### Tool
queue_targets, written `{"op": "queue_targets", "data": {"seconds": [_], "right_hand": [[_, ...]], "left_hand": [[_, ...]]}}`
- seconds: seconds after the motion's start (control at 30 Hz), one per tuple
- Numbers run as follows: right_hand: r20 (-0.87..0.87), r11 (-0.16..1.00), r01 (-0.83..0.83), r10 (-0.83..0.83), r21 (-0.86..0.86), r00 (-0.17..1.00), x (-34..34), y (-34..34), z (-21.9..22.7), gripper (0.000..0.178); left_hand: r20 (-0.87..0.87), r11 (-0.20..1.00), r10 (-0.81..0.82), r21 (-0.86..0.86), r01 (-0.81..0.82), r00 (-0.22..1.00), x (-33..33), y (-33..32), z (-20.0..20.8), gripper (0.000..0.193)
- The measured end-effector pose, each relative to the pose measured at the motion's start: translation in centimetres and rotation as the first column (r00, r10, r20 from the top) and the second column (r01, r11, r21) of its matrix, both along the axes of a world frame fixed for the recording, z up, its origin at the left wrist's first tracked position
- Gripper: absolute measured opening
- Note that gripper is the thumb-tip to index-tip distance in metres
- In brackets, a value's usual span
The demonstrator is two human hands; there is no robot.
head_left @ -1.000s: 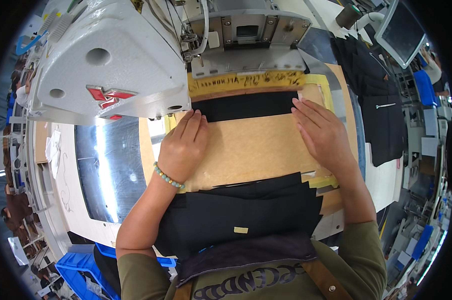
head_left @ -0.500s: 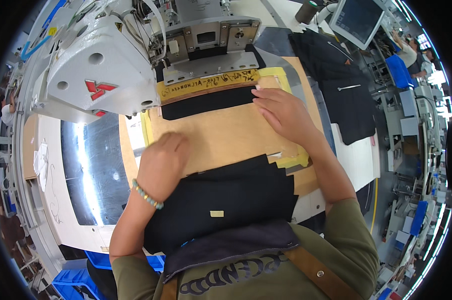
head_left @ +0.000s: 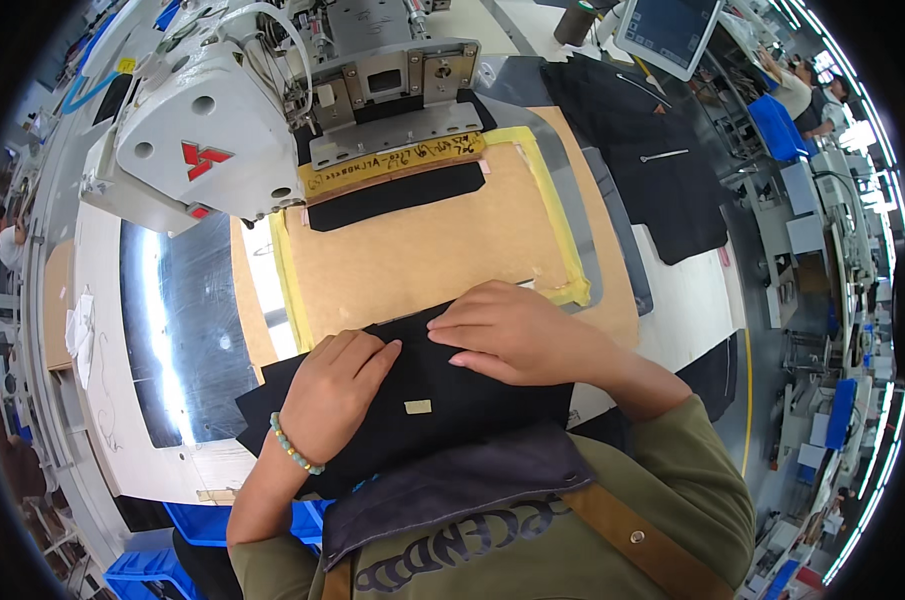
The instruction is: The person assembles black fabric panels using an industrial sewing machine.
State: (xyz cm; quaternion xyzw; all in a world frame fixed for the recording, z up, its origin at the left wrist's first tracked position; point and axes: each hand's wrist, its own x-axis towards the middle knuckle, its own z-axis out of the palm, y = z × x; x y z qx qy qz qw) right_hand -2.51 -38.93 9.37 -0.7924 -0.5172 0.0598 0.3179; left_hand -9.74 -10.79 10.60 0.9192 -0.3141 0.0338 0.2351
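Observation:
A black fabric piece (head_left: 472, 400) with a small pale tag (head_left: 418, 407) lies at the near edge of the table, against my front. On its left part, my left hand (head_left: 334, 390) is closed, its fingers bent together on the cloth. My right hand (head_left: 512, 335) pinches at the same fabric by its far edge, fingers and thumb pointing left; the cloth under the fingertips is partly hidden. Beyond both hands lies a tan template board (head_left: 412, 260) edged with yellow tape. A narrow black fabric strip (head_left: 397, 198) lies on it, along a yellow marked bar (head_left: 392, 168).
A white sewing machine head (head_left: 187, 130) stands at the far left, next to a metal clamp frame (head_left: 392, 140). Dark fabric pieces (head_left: 662, 180) with scissors-like metal tools lie at the right, near a screen (head_left: 667, 35). Blue bins (head_left: 152, 575) stand below the table's left.
My right hand has come back from the black strip to the near fabric. My left hand has moved slightly nearer onto it. The near fabric has shifted left, and the view has shifted.

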Motion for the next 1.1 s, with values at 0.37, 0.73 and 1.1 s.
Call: {"op": "queue_targets", "data": {"seconds": [0.37, 0.73, 1.1], "right_hand": [[-0.437, 0.987, -0.149, 0.159, 0.057, 0.885, -0.3, -1.4, 6.1, 0.016], [0.306, 0.947, 0.314, -0.279, -0.071, 0.91, 8.6, -1.0, -1.8, 0.031], [0.384, 0.878, 0.415, -0.307, -0.239, 0.871, 9.1, -1.6, -4.4, 0.045]], "left_hand": [[-0.202, 0.917, -0.132, -0.397, 0.043, 0.97, -1.0, 1.3, 4.3, 0.026], [0.184, 0.98, 0.199, -0.054, -0.192, 0.963, 7.4, 3.6, -5.3, 0.019], [0.093, 0.964, 0.26, 0.038, -0.264, 0.961, 8.5, 3.9, -6.9, 0.053]]}}
